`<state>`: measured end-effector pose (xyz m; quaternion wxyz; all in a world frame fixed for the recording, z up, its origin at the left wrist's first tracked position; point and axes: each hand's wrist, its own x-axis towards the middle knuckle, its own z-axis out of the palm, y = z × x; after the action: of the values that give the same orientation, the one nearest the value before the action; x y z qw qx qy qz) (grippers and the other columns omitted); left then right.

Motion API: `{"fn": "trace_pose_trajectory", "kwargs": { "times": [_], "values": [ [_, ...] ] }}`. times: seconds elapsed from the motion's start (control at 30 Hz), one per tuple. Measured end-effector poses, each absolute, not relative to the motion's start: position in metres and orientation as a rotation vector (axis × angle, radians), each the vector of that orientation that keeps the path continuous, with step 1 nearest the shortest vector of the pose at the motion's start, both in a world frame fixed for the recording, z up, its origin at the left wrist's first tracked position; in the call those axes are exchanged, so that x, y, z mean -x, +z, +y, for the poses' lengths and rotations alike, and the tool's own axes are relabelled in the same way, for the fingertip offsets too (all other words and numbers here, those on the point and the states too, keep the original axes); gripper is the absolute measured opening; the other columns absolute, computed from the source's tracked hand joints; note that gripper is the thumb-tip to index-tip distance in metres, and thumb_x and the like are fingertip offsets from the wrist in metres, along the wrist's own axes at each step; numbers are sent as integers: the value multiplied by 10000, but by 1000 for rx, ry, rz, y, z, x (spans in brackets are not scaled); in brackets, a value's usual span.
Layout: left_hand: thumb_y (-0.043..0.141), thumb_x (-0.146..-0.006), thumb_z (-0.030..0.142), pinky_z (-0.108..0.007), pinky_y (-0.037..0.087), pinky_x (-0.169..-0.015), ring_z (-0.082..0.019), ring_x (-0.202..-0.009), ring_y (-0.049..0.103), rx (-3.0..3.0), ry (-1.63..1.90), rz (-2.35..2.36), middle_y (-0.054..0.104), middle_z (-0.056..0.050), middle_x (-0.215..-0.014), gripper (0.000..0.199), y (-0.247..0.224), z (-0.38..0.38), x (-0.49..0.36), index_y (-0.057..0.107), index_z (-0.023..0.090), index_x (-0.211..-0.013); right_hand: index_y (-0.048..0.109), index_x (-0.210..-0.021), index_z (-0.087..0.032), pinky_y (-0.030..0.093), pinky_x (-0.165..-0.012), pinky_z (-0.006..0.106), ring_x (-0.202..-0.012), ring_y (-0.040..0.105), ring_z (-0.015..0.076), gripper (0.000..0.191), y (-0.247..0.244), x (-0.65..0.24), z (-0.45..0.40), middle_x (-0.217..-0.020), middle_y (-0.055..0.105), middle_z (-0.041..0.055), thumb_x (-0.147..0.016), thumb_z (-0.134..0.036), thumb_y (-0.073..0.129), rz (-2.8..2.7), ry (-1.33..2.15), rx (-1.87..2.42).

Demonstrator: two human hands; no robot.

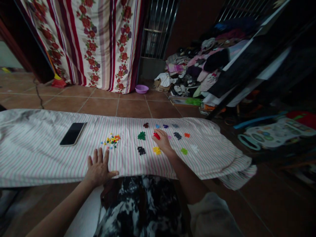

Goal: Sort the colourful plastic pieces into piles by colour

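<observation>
My left hand (pixel 98 168) lies flat on the striped cloth (pixel 74 161) with its fingers spread, just below a mixed heap of small coloured pieces (pixel 113 140). Fingers bent together, my right hand (pixel 163 141) is over a cluster of small red pieces (pixel 156 135). Red shows between its thumb and fingertips; whether a piece is pinched there is unclear. Around it sit single-colour clusters: dark green pieces (pixel 141 135), black pieces (pixel 141 150), yellow pieces (pixel 156 150) and dark grey pieces (pixel 177 135). Pink pieces (pixel 169 137) are partly behind my hand.
A phone (pixel 73 134) rests at the left of the cloth. Farther right are orange pieces (pixel 187 135), lime green pieces (pixel 184 151) and white pieces (pixel 195 148). Beyond, on the tiled floor, stand a purple basin (pixel 142 89) and a heap of clothes (pixel 192 67).
</observation>
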<state>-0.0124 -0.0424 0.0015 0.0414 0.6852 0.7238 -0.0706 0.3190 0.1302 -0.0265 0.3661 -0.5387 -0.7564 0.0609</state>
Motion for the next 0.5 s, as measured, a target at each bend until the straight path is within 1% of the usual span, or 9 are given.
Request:
{"fn": "trace_pose_trajectory", "kwargs": {
  "times": [0.13, 0.27, 0.4, 0.5],
  "values": [
    [340, -680, 835, -629, 143, -1097, -426, -1431, 28, -2122, -244, 2223, 89, -245, -1544, 1111, 2, -43, 12, 146, 91, -1481, 673, -1101, -189, 373, -1034, 461, -1194, 500, 267, 353, -30, -317, 139, -1219, 620, 126, -770, -308, 655, -2060, 161, 1326],
    [360, -682, 827, -630, 150, -1095, -428, -1430, 68, -2181, -163, 2236, 141, -257, -1536, 1098, -7, -46, 16, 207, 80, -1473, 695, -1020, -188, 406, -993, 423, -1104, 541, 240, 239, -34, -319, 143, -1116, 653, 110, -804, -260, 622, -2130, 183, 1266],
    [335, -690, 835, -639, 155, -1084, -433, -1418, 138, -2336, 123, 2254, 243, -276, -1504, 1067, -26, -49, 22, 299, 79, -1443, 697, -931, -191, 432, -940, 391, -1000, 570, 217, 168, -38, -321, 144, -1015, 669, 90, -834, -203, 560, -2087, 177, 1268],
    [288, -719, 829, -631, 178, -1076, -422, -1413, 173, -2463, 373, 2225, 297, -276, -1482, 1029, -37, -52, 26, 313, 90, -1435, 690, -865, -203, 448, -904, 363, -941, 581, 204, 137, -39, -323, 145, -945, 670, 76, -839, -204, 556, -2041, 202, 1238]
  ]
}}
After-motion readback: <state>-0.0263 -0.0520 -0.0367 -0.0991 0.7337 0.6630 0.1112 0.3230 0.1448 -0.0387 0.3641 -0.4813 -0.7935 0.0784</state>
